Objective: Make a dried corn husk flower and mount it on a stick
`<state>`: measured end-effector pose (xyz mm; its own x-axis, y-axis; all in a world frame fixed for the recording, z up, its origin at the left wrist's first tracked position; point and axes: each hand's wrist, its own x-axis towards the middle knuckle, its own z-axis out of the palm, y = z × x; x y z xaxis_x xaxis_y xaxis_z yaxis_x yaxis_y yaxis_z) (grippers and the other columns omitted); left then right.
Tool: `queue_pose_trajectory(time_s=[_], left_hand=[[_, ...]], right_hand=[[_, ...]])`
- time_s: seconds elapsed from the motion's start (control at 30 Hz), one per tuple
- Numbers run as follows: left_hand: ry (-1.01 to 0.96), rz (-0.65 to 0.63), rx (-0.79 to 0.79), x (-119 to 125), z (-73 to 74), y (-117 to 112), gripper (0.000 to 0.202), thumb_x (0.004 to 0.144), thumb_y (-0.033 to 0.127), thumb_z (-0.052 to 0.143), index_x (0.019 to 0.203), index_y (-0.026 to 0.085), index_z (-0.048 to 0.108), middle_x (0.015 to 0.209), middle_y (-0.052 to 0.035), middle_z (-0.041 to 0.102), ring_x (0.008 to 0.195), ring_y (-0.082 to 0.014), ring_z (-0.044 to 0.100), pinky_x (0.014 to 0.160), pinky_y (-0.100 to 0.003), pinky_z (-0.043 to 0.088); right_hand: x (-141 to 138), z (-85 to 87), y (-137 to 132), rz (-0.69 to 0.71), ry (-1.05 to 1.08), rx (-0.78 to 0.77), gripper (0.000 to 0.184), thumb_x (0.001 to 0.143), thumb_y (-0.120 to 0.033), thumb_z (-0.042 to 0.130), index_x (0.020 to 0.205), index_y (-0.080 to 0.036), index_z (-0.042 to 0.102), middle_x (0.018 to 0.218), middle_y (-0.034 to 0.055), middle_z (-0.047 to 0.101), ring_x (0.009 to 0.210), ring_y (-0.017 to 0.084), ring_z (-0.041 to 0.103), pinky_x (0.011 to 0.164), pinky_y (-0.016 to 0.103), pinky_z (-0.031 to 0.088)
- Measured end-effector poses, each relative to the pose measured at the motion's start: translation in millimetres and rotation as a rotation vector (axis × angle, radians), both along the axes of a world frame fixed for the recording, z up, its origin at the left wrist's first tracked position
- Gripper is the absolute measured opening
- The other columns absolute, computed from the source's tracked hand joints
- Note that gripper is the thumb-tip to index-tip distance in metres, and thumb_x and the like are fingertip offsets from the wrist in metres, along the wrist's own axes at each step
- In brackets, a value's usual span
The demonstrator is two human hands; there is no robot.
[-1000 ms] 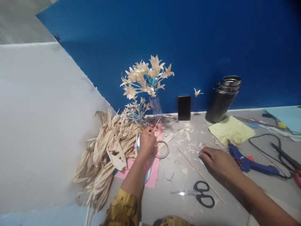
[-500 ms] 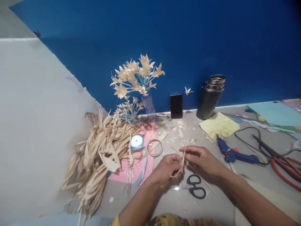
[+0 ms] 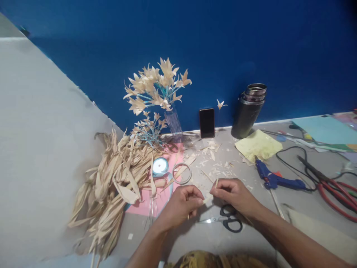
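Note:
My left hand [image 3: 184,203] is closed in a pinch on a pale strip of corn husk [image 3: 206,200], whose end sticks out past the fingertips. Just to its right, my right hand [image 3: 232,191] pinches another narrow husk piece [image 3: 216,183] between thumb and fingers. The two hands are a small gap apart. Below them on the table lie black-handled scissors [image 3: 232,225], partly hidden by my right hand. A thin stick [image 3: 207,175] points away behind my right hand.
Dried corn husks [image 3: 111,178] heap at left beside pink paper [image 3: 139,206], a ribbon spool [image 3: 160,166] and a tape ring [image 3: 182,174]. Husk flowers [image 3: 156,85], a phone [image 3: 206,123] and a flask [image 3: 248,113] stand behind. A glue gun [image 3: 276,179] and red-handled pliers [image 3: 331,193] lie right.
My hands have drawn apart, the left moving left and the right closing its fingers. The strip that was between both hands now shows as separate ends. The view has shifted slightly.

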<state>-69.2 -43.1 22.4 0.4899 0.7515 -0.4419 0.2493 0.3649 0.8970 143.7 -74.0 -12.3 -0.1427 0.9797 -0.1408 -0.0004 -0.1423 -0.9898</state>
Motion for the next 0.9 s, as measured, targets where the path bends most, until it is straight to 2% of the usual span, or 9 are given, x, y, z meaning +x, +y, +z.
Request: queue_pose_trajectory(time_s=[0.1, 0.23, 0.33, 0.5, 0.63, 0.73, 0.83, 0.9], left_hand=[[-0.058, 0.107, -0.069, 9.6, -8.7, -10.0, 0.027, 0.070, 0.035, 0.075, 0.082, 0.015, 0.063, 0.047, 0.0029, 0.057, 0.041, -0.0099, 0.048, 0.045, -0.021, 0.036], [-0.179, 0.226, -0.119, 27.8, -17.0, -18.6, 0.028, 0.066, 0.031, 0.076, 0.083, 0.016, 0.060, 0.053, -0.0005, 0.064, 0.044, -0.0129, 0.054, 0.049, -0.026, 0.043], [-0.183, 0.237, -0.079, 34.5, -20.0, -19.4, 0.025, 0.068, 0.029, 0.075, 0.083, 0.016, 0.060, 0.057, -0.0024, 0.066, 0.051, -0.0155, 0.059, 0.055, -0.028, 0.046], [-0.045, 0.260, 0.126, 36.0, -23.2, -18.6, 0.014, 0.069, 0.024, 0.073, 0.077, 0.015, 0.064, 0.067, -0.0018, 0.066, 0.063, -0.0139, 0.057, 0.064, -0.027, 0.042], [0.028, 0.229, 0.243, 38.6, -23.4, -19.0, 0.011, 0.075, 0.027, 0.068, 0.076, 0.016, 0.066, 0.072, -0.0018, 0.066, 0.069, -0.0151, 0.055, 0.068, -0.028, 0.042], [0.051, 0.237, 0.267, 41.1, -24.5, -18.7, 0.010, 0.075, 0.026, 0.067, 0.074, 0.017, 0.064, 0.070, -0.0002, 0.063, 0.067, -0.0147, 0.053, 0.067, -0.027, 0.041], [0.086, 0.230, 0.277, 41.9, -27.7, -18.1, 0.009, 0.075, 0.025, 0.065, 0.072, 0.017, 0.061, 0.068, 0.0009, 0.060, 0.065, -0.0139, 0.050, 0.064, -0.027, 0.038], [0.104, 0.212, 0.257, 41.6, -30.8, -18.1, 0.010, 0.076, 0.025, 0.064, 0.071, 0.018, 0.059, 0.065, 0.0015, 0.057, 0.063, -0.0133, 0.048, 0.062, -0.026, 0.037]], right_hand=[[-1.3, -2.3, -1.2, 0.062, 0.026, -0.054, 0.027, 0.079, -0.043, 0.075, 0.083, -0.016, 0.075, 0.061, -0.0030, 0.058, 0.055, 0.011, 0.044, 0.054, 0.024, 0.034], [-2.2, -5.8, 1.1, 0.066, 0.017, -0.059, 0.027, 0.076, -0.042, 0.076, 0.079, -0.015, 0.073, 0.066, -0.0003, 0.064, 0.059, 0.012, 0.051, 0.055, 0.024, 0.037], [-2.2, -6.7, 2.6, 0.035, 0.049, -0.102, 0.027, 0.076, -0.042, 0.075, 0.079, -0.016, 0.071, 0.069, 0.0008, 0.067, 0.061, 0.014, 0.056, 0.057, 0.025, 0.041], [-1.8, -4.1, 2.3, 0.032, -0.008, -0.077, 0.018, 0.076, -0.034, 0.070, 0.082, -0.017, 0.072, 0.071, 0.0005, 0.067, 0.063, 0.014, 0.056, 0.059, 0.025, 0.042], [-4.3, -2.0, -0.1, 0.020, -0.106, -0.041, 0.029, 0.078, -0.028, 0.064, 0.103, -0.017, 0.072, 0.068, -0.0028, 0.059, 0.059, 0.012, 0.050, 0.055, 0.024, 0.037], [-6.0, -0.7, -1.4, 0.071, -0.254, 0.042, 0.041, 0.078, -0.021, 0.059, 0.118, -0.017, 0.069, 0.067, -0.0042, 0.056, 0.059, 0.012, 0.049, 0.057, 0.024, 0.036], [-6.3, -1.0, -1.6, 0.095, -0.396, 0.109, 0.045, 0.079, -0.020, 0.059, 0.123, -0.015, 0.067, 0.066, -0.0038, 0.058, 0.060, 0.014, 0.050, 0.060, 0.025, 0.037], [-5.8, -2.6, -1.6, 0.089, -0.415, 0.099, 0.045, 0.079, -0.022, 0.059, 0.122, -0.015, 0.066, 0.067, -0.0034, 0.060, 0.059, 0.014, 0.051, 0.060, 0.025, 0.038]])
